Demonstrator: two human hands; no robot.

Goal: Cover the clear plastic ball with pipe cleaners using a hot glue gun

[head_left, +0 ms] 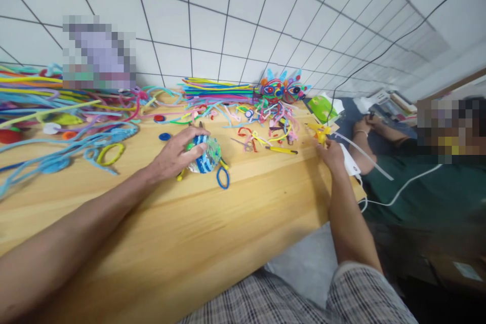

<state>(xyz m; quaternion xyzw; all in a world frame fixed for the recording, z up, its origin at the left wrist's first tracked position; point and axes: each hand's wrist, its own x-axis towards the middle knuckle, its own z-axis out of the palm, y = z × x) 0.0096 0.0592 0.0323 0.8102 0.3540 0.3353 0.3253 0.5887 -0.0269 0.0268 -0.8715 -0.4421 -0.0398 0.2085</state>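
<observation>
My left hand (178,151) is closed around the top and left side of a round blue, white and green craft piece (207,157) on the wooden table. A blue loop (223,177) sticks out at the piece's lower right. Near the table's right edge, my right hand (331,155) grips a yellow glue gun (322,133), with a long clear glue stick (364,154) trailing from it to the right. A yellow craft knife (281,150) lies between my hands.
Pipe cleaners are heaped at the left (68,106) and bundled at the back (220,92). Two colourful masks (283,86) stand by the tiled wall. Scraps lie before them. At the right are a green packet (322,107), a white cable (402,187) and a seated person's arms (364,149).
</observation>
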